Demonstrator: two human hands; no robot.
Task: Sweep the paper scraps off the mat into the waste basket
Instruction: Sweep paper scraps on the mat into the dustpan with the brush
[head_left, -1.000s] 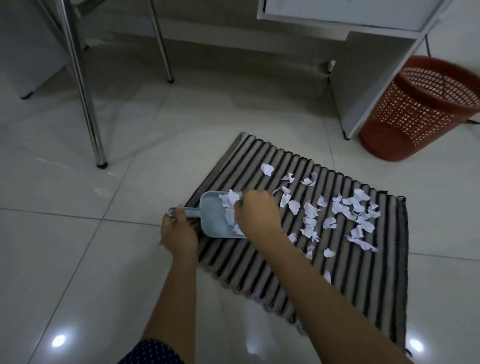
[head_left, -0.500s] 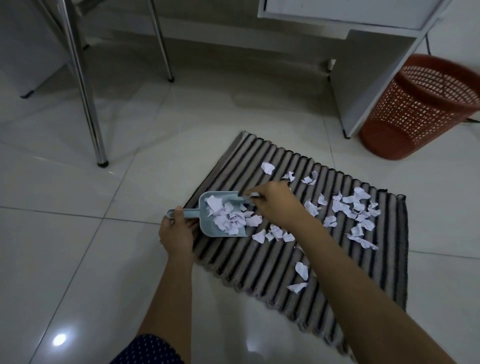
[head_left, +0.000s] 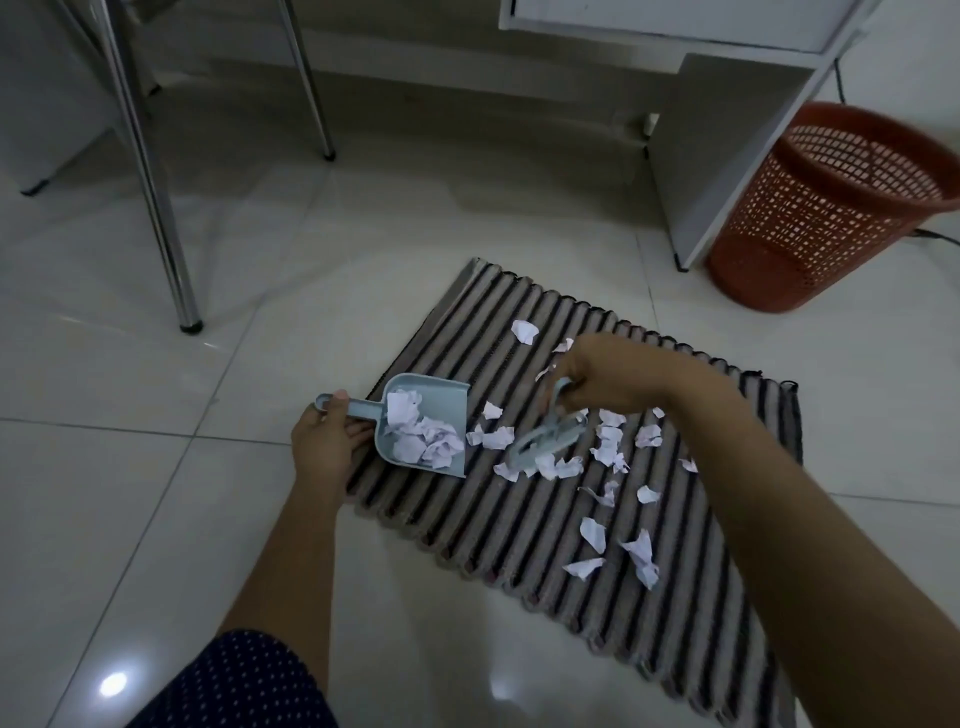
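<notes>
1. Here, at centre left, the left hand (head_left: 327, 441) grips the handle of a pale blue dustpan (head_left: 423, 423) holding paper scraps.
2. At centre, the right hand (head_left: 605, 379) clasps a small blue brush (head_left: 545, 441) over loose paper scraps (head_left: 608, 452) on the striped mat (head_left: 519, 519).
3. At upper right stands the orange waste basket (head_left: 810, 218).

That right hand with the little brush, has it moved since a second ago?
Yes. The right hand swung away from the dustpan, out across the striped mat toward the basket's side.

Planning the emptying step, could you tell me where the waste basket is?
The orange mesh plastic waste basket stands upper right, beside the white desk panel, beyond the striped mat.
</notes>
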